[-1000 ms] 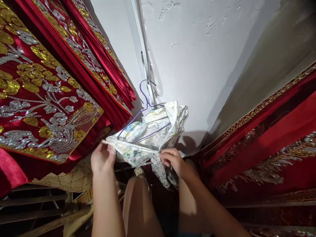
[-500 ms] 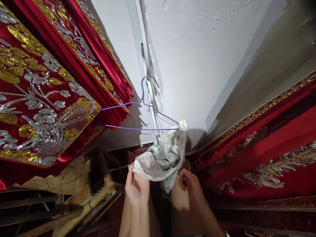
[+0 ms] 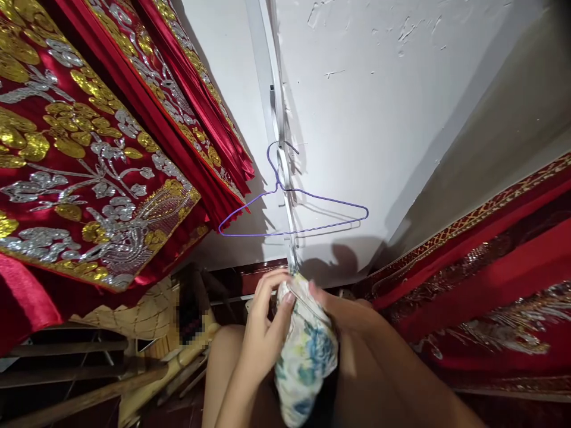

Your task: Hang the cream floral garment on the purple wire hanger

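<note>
A white cloth with blue, green and yellow floral print (image 3: pixel 307 356) hangs gathered between my hands, above my knees. My left hand (image 3: pixel 267 321) pinches its upper left edge between thumb and fingers. On the cloth's upper right side is my right hand (image 3: pixel 336 306), its thumb against the fabric and its other fingers hidden behind. Above them a purple wire hanger (image 3: pixel 330 227) hangs bare from a hook on the white vertical strip (image 3: pixel 279 107), apart from the cloth.
Red cloth with gold and silver embroidery (image 3: pixel 107 172) hangs at the left. More red decorated fabric (image 3: pixel 499 261) is at the right. A white wall (image 3: pixel 357 119) stands ahead. Wooden furniture (image 3: pixel 147 380) is at lower left.
The floral cloth has come off the hanger's right end and is now bunched lower down. Both hands have moved together around it. The hanger now hangs free, its whole outline showing.
</note>
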Demonstrator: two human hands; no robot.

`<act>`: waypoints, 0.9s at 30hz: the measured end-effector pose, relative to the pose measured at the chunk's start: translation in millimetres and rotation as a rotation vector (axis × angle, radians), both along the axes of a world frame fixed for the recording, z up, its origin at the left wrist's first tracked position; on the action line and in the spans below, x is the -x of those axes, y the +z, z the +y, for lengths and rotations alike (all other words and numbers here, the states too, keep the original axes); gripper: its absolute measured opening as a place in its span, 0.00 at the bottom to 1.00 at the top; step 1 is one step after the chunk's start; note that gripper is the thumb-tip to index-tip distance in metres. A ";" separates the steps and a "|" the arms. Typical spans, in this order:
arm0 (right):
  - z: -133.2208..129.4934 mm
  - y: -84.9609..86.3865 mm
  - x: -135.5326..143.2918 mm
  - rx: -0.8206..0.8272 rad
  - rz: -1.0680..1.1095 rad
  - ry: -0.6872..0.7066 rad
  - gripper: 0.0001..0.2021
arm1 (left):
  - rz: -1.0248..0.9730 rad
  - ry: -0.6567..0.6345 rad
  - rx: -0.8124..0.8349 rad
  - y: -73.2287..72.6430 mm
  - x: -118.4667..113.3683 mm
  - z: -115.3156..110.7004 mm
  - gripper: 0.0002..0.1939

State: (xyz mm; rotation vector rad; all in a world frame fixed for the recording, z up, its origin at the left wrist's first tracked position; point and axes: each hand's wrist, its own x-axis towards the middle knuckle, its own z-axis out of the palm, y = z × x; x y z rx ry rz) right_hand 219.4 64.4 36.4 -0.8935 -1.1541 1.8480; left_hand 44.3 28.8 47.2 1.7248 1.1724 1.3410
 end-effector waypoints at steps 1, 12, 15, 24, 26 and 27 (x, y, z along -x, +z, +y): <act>4.2 10.4 -2.3 -0.038 -0.055 0.107 0.16 | -0.030 -0.034 0.045 -2.5 7.3 1.8 0.19; 67.8 51.8 -23.8 -0.722 -0.571 -0.385 0.25 | 0.703 -0.086 0.399 -15.7 80.6 26.8 0.15; 95.4 34.7 -25.5 -0.612 -0.554 -0.452 0.25 | 0.675 -0.138 0.399 -15.3 103.2 37.3 0.15; 106.1 6.2 -29.4 -0.544 -0.619 -0.406 0.04 | 0.982 0.296 0.263 10.4 139.4 64.0 0.22; 99.8 6.6 -30.2 -0.531 -0.617 -0.418 0.07 | 0.930 0.367 0.249 24.2 137.7 72.2 0.24; 96.4 7.3 -30.4 -0.531 -0.613 -0.421 0.08 | 0.912 0.398 0.242 30.8 135.6 76.3 0.24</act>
